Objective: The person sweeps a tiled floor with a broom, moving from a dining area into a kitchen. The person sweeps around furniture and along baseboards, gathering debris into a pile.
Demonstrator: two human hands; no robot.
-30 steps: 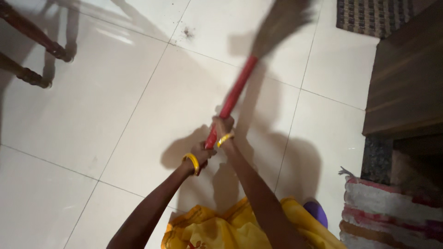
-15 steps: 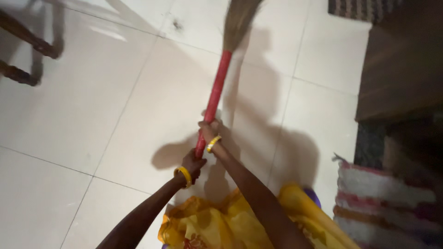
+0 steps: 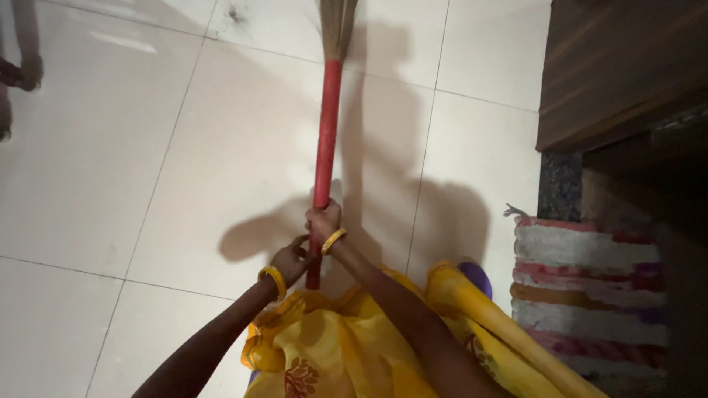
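Near the centre of the frame, the right hand [image 3: 324, 219] grips the red handle of a broom [image 3: 325, 140], and the left hand [image 3: 291, 259] holds it just below. The bristles reach the top edge. Pale floor tiles [image 3: 147, 162] fill the left; a striped rug [image 3: 586, 287] lies lower right under a dark wooden cabinet [image 3: 619, 66].

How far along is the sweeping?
Done: the pale tiles near the person show no visible litter. In hand: both hands grip the red broom handle, right hand above left hand, bristles pointing away. Left: a dark speck lies on the far tile beside the bristles.
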